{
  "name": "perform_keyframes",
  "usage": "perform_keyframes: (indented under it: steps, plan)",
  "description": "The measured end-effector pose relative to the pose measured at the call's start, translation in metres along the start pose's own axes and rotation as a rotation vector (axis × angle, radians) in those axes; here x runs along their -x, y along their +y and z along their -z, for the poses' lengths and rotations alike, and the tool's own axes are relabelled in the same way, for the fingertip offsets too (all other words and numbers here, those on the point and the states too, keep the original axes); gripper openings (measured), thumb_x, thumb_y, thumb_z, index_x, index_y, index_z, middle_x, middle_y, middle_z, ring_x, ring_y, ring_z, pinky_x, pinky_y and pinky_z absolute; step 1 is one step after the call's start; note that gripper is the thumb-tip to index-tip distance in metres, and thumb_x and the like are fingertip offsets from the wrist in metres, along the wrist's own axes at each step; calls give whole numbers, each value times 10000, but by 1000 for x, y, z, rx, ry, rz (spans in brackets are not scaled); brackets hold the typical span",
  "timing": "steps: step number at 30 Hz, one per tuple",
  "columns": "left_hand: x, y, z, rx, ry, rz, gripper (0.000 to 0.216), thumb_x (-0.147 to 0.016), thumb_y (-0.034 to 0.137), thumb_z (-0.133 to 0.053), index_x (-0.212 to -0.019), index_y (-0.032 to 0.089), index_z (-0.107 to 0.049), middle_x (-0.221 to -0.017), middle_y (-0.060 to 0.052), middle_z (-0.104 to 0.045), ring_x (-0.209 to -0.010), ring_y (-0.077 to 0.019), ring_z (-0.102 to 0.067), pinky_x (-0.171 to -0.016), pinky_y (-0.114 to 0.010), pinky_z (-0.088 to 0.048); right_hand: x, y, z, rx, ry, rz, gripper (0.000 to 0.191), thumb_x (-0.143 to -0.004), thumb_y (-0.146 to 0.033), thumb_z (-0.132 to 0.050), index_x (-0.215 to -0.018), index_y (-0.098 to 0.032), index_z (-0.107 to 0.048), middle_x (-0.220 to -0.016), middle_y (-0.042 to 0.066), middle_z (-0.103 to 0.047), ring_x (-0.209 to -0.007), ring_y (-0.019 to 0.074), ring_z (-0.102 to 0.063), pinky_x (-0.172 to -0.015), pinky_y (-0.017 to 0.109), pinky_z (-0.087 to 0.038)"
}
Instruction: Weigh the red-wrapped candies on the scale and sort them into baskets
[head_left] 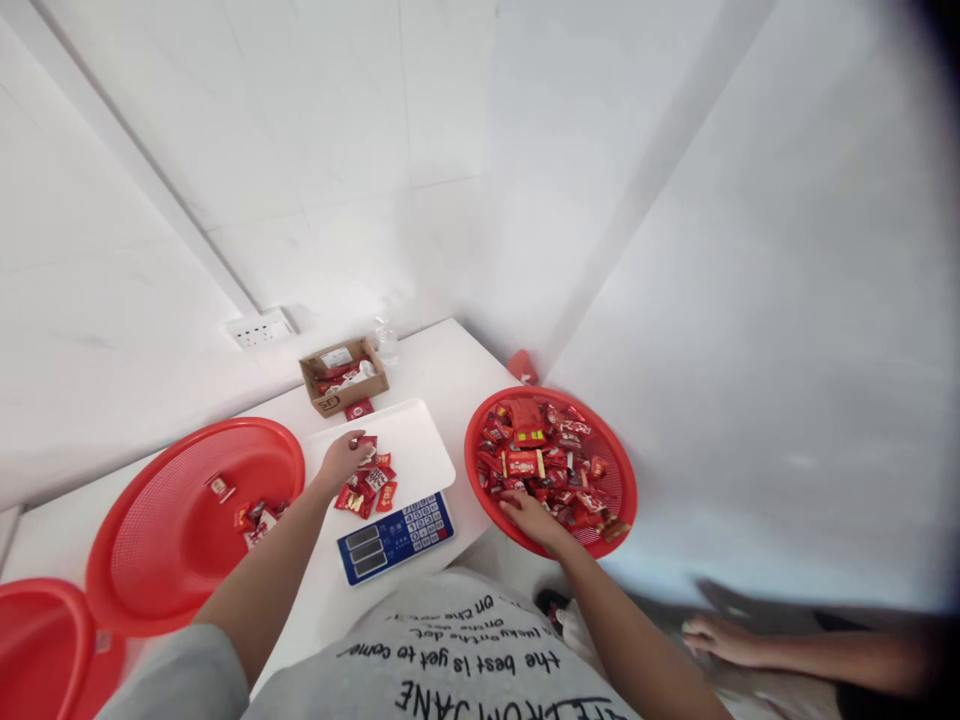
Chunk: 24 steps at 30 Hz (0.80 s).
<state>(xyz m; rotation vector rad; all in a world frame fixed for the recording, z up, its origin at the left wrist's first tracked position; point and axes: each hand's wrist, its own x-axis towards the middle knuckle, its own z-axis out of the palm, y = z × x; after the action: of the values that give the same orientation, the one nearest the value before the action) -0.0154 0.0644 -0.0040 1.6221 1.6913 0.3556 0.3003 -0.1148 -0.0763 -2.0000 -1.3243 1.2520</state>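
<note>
My left hand (pixel 345 462) is over the white tray (pixel 424 450) of a digital scale, its fingers closed on a small red candy packet (pixel 367 443). Just below it, several red wrapped candies (pixel 367 487) lie in a loose pile on the tray. The scale's blue keypad panel (pixel 396 537) faces me. At the right, my right hand (pixel 529 517) reaches over the near rim of a round red basket (pixel 628 470) filled with red candy packets (pixel 559 465). Its fingers are apart and touch or hover just above the packets; I cannot tell which.
A large red basket (pixel 150 520) with a few packets stands left, beside another red basket (pixel 45 650). Behind the scale is a small cardboard box (pixel 345 375) of red packets. Walls border the white table (pixel 442 360). Another person's hand (pixel 720 638) shows lower right.
</note>
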Motion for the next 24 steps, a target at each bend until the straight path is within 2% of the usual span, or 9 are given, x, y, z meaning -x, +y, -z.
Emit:
perform_keyframes:
  steps: [6, 12, 16, 21, 24]
  plan:
    - [17, -3, 2, 50, 25, 69, 458, -793, 305, -551, -1218, 145, -498, -912, -55, -691, -721, -150, -650, -591, -233, -485, -7, 4, -2, -50, -105, 48, 334, -834, -230, -468, -1136, -150, -585, -1198, 94, -612, -1105, 181, -569, -998, 336, -390]
    - [11, -9, 2, -99, 83, 123, 437, -806, 302, -528, -1219, 165, -494, -947, -53, -684, -731, -146, -644, -612, -229, -464, -19, 15, -11, -38, -108, 72, 327, -840, -209, -446, -1130, -157, -589, -1185, 93, -620, -1106, 181, -568, -997, 343, -390]
    - [0, -8, 0, -279, 81, 79, 332, -780, 273, -540, -1094, 185, -600, -1023, -62, -665, -913, -186, -616, -772, -263, -445, -21, 21, -13, -16, -92, 80, 335, -833, -224, -457, -1136, -162, -586, -1198, 91, -612, -1125, 187, -554, -1009, 353, -376]
    - [-4, -8, -3, -473, 96, -2, 305, -755, 356, -553, -1011, 226, -657, -1212, -104, -555, -1174, -302, -455, -914, -386, -381, -15, 24, -9, -44, -64, 86, 360, -823, -242, -467, -1159, -160, -568, -1216, 95, -599, -1137, 194, -544, -1013, 353, -367]
    - [-3, -11, -6, -523, 69, -82, 279, -770, 376, -535, -961, 227, -673, -1232, -90, -542, -1232, -291, -392, -973, -396, -339, -8, 15, -5, -31, -42, 47, 376, -825, -258, -465, -1177, -155, -551, -1200, 104, -607, -1116, 200, -557, -987, 348, -387]
